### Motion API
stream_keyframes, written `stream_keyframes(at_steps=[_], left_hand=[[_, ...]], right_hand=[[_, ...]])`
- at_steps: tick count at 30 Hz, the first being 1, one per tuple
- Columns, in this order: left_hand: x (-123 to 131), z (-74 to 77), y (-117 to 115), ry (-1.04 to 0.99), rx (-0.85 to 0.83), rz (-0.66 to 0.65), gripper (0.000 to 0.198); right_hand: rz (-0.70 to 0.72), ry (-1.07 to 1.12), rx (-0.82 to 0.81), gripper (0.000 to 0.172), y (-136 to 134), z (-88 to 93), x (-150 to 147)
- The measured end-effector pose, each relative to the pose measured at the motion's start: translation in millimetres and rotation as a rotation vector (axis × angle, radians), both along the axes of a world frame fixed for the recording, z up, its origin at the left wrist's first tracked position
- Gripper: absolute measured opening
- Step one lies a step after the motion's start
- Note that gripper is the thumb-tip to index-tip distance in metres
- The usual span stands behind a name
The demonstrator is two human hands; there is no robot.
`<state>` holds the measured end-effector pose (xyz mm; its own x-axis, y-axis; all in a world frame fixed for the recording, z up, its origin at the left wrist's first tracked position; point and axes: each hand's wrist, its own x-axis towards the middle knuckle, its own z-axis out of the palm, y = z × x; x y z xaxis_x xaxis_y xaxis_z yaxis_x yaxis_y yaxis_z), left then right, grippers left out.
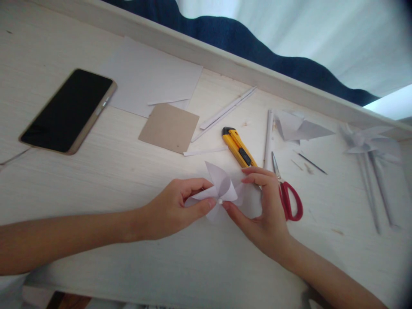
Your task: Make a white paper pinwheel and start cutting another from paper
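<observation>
A white paper pinwheel (222, 182) with curled blades is held between my hands above the table. My left hand (180, 204) pinches it from the left, thumb beside a small white knob (220, 201) at its centre. On the other side, my right hand (265, 201) has its thumb at the centre and its fingertips on a right-hand blade. Just beyond the right fingers lies a yellow utility knife (238, 146). Scissors with red handles (290, 201) rest beside the right hand, partly covered by it.
A phone (69, 111) lies at the left on the white table (106, 184). Farther back are white paper (154, 73), a brown card square (170, 128) and folded paper strips (228, 109). Finished-looking pinwheels on sticks (367, 141) lie at the right, near a thin dark stick (312, 163). A raised ledge (219, 56) borders the back.
</observation>
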<state>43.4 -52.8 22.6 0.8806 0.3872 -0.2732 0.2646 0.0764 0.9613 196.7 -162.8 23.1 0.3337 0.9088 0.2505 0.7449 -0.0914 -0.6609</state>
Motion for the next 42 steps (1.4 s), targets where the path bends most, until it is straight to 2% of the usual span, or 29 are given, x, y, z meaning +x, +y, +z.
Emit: stream_keyframes(at_steps=[3,8,14,23,25,30,33,38,42], left_hand=[[0,1.3,0,-0.039,0.001,-0.014,0.015],[0,3.7,3,-0.006,0.091,-0.024,0.015],[1,8.3,4,0.034,-0.008,-0.078,0.014],[3,19.8,5,0.044,-0.257,-0.140,0.011],[4,22.3,5,0.044,-0.256,-0.127,0.009],[7,28.8,2,0.034,-0.126,-0.070,0.011],[7,31.0,-2,0.048,-0.119,-0.043,0.015],[7,35.4,-7,0.063,-0.011,0.021,0.018],[9,42.5,-7,0.080,0.074,-0.004,0.015]], right_hand=[[0.117,0.064,-0.078,0.038,2,2.0,4],[0.216,-0.039,-0.144,0.009,6,12.7,9],[0.266,0.117,-0.294,0.012,9,23.5,10],[0.168,0.541,-0.548,0.017,8,38.1,10],[0.141,0.587,-0.547,0.019,7,40.6,10],[0.116,0.605,-0.469,0.018,5,45.5,8],[0.121,0.598,-0.442,0.017,3,46.5,7],[0.101,0.572,-0.383,0.017,0,39.7,4],[0.130,0.542,-0.375,0.018,-2,37.1,5]])
